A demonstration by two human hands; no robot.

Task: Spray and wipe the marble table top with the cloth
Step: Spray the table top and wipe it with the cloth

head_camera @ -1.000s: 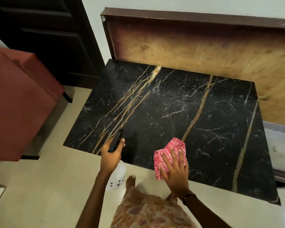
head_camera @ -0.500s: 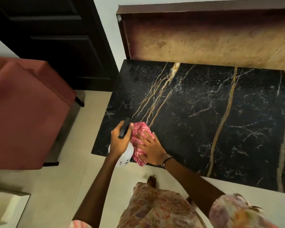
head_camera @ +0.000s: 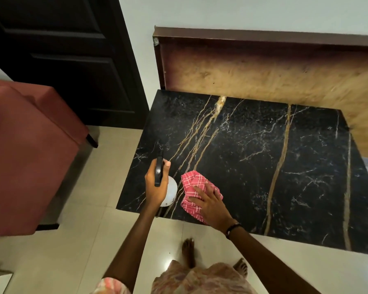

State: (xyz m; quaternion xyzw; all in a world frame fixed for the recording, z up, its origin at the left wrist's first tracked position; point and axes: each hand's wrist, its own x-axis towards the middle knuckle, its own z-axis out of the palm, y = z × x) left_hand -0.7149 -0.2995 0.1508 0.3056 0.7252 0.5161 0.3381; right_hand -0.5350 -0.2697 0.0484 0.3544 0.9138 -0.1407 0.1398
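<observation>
The black marble table top (head_camera: pixel 253 162) with gold and white veins fills the middle of the head view. A pink checked cloth (head_camera: pixel 192 183) lies crumpled near its front left corner. My right hand (head_camera: pixel 210 203) presses flat on the cloth with straight fingers. My left hand (head_camera: pixel 156 184) grips a white spray bottle (head_camera: pixel 170 190) with a black trigger head (head_camera: pixel 158 168), held just left of the cloth over the table's front left corner, nozzle pointing away from me.
A reddish upholstered chair (head_camera: pixel 23 158) stands on the left, close to the table. A dark door (head_camera: pixel 62 60) is behind it. A wooden board (head_camera: pixel 274 75) leans on the wall behind the table. Pale floor tiles (head_camera: pixel 77 251) and my bare feet lie below.
My right hand swept the cloth from the table's front middle to the front left corner, then slightly back to the right. My left hand raised the bottle over the table's corner. The view shifted left.
</observation>
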